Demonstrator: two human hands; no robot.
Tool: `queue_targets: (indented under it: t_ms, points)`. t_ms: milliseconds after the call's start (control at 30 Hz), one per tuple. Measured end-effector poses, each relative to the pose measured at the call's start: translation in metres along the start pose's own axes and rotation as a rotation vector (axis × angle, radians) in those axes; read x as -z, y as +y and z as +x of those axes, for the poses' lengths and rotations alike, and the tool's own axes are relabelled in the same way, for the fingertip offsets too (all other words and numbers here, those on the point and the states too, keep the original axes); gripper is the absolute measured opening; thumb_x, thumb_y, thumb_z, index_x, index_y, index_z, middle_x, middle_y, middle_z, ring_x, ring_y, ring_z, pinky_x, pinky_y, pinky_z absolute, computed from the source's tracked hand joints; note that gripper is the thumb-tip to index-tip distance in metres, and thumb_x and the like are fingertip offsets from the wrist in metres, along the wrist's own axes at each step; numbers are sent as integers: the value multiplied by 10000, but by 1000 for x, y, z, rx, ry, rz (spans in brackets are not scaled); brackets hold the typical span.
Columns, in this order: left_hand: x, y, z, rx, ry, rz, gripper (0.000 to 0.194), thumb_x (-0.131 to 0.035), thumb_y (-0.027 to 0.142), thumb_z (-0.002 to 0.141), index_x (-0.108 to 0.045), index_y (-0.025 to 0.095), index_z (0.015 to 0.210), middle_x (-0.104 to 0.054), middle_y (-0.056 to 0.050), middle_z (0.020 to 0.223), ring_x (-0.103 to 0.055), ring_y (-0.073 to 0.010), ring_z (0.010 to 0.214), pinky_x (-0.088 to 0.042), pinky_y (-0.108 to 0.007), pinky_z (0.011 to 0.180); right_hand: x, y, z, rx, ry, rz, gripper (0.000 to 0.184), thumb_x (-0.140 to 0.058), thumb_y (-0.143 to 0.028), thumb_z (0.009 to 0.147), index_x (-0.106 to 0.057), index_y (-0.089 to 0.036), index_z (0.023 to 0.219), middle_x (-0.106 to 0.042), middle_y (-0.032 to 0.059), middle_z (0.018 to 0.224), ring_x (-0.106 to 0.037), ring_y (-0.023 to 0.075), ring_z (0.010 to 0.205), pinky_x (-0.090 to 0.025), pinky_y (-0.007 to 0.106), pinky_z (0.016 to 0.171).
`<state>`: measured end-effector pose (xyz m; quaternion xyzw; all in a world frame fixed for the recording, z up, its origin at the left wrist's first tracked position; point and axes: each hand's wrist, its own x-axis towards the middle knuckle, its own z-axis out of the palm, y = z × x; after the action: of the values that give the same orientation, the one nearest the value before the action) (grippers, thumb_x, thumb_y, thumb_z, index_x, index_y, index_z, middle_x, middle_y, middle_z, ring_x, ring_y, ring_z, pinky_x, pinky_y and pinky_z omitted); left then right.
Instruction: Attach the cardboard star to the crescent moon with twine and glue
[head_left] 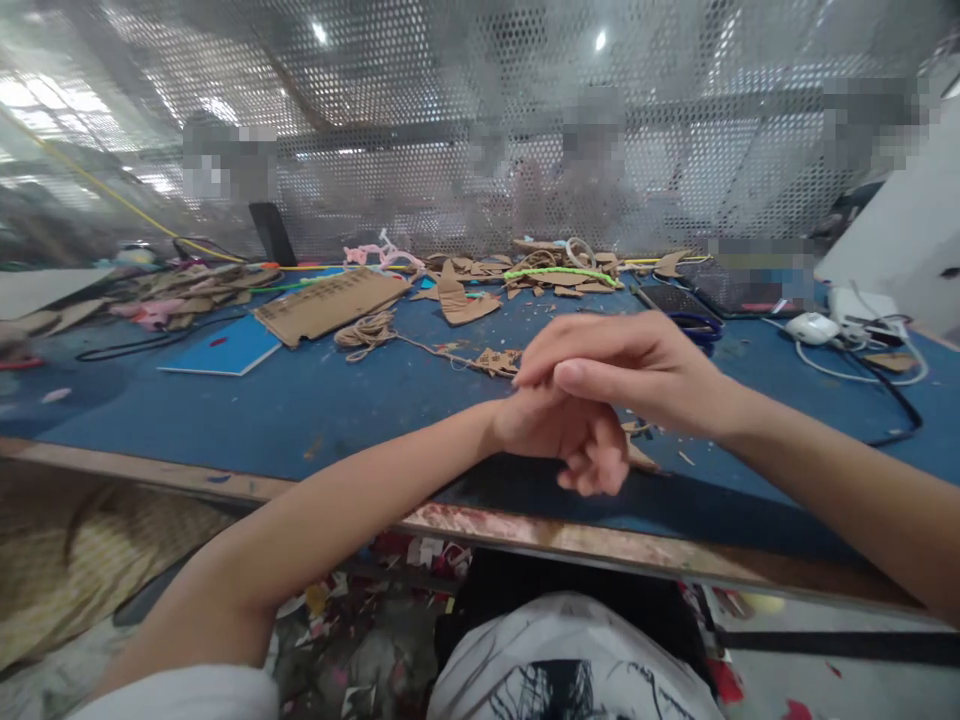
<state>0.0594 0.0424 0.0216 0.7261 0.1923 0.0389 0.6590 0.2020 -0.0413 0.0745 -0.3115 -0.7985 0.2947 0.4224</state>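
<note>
**Hands joined at the bench's near edge, the tied cardboard tag just past the right fingertips**

I have both hands meeting over the near side of the bench (262, 425). My left hand (589, 448) lies low, its fingers loosely curled and partly open, and I see nothing in it. My right hand (637, 365) lies across the left hand and wrist, its fingers reaching leftward and its thumb close beside them. It touches the left hand, but I cannot tell whether it grips or merely rests there.

The relation that matters to me is with the small cardboard tag (496, 361). It lies flat just beyond the hands and to their left, its long axis running roughly side to side. Its right end meets my right fingertips in view, so the right hand looks nearer; whether they touch, I cannot tell. From its left end a string runs left and away to a loose coil of twine (365, 335).

Farther back lies a pointed cardboard piece (466, 303), with a bright green cord (562, 272) across scraps to its right. Left of the twine, a cardboard panel (330, 303) lies beside a blue sheet (223, 346). Well to the right is a white mouse (812, 328).
</note>
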Motion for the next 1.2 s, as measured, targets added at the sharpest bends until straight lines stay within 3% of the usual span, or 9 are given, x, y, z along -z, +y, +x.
queue_targets:
  t_ms: [100, 233, 367, 500, 633, 733, 867, 1100, 1200]
  points:
    - [5, 7, 6, 79, -192, -154, 649, -434, 756, 702, -643, 143, 661, -645, -105, 603, -537, -133, 474, -273, -190, 317, 18, 7, -2, 100, 93, -209, 134, -648, -334, 833, -755, -256, 854, -694, 35, 893, -622, 152, 823, -501, 303, 758]
    - [19, 15, 3, 163, -172, -312, 376, -568, 503, 744, -670, 141, 736, -675, -66, 626, -453, -76, 409, -180, -154, 298, 29, 25, -12, 143, 212, -415, 92, -677, -329, 806, -750, -278, 786, -681, 26, 799, -600, 150, 716, -484, 315, 684]
    - [20, 18, 4, 188, -169, -338, 408, -520, 519, 817, -669, 140, 816, -648, -39, 634, -455, -63, 395, -175, -148, 287, 26, 36, -17, 167, 317, -529, 133, -637, -306, 831, -717, -244, 745, -657, 39, 760, -581, 162, 692, -454, 319, 650]
    - [14, 17, 10, -9, 111, -189, 301, -577, 451, 813, -609, 157, 756, -569, 17, 589, -481, -59, 452, -351, -154, 415, 33, 37, -21, 187, 442, -665, 184, -582, -279, 851, -606, -212, 682, -570, 20, 691, -504, 153, 659, -409, 311, 649]
    - [8, 15, 11, -185, 349, 474, 376, -551, 519, 824, -625, 164, 723, -614, -22, 687, -576, -144, 674, -471, -270, 670, 53, 50, -32, 68, 567, -731, 332, -488, -311, 901, -434, -219, 586, -446, -12, 593, -418, 135, 582, -329, 298, 603]
    - [3, 14, 7, -286, 217, 968, 471, -662, 594, 717, -687, 183, 945, -651, -95, 1048, -550, -273, 1059, -409, -411, 963, 69, 63, -43, -45, 571, -736, 462, -423, -408, 923, -313, -231, 511, -355, -29, 502, -337, 119, 493, -257, 299, 545]
    - [4, 9, 3, -314, -28, 1106, 845, -760, 632, 576, -561, 186, 1266, -498, -148, 1355, -391, -334, 1297, -241, -482, 1120, 80, 75, -47, -152, 522, -795, 491, -366, -454, 931, -323, -226, 498, -370, -18, 487, -331, 117, 476, -233, 296, 535]
    - [17, 8, 7, -389, -78, 994, 524, -780, 444, 652, -609, 199, 1082, -566, -106, 1245, -470, -289, 1220, -342, -421, 1051, 80, 84, -44, -161, 434, -1080, 463, -434, -451, 890, -346, -209, 506, -424, 10, 524, -346, 133, 536, -216, 298, 545]
    - [21, 10, 6, -309, 17, 903, 522, -763, 394, 662, -569, 211, 1111, -608, -66, 1137, -568, -247, 1037, -442, -380, 907, 81, 84, -45, -158, 493, -1050, 454, -443, -426, 896, -384, -201, 506, -468, 16, 536, -384, 131, 541, -250, 294, 553]
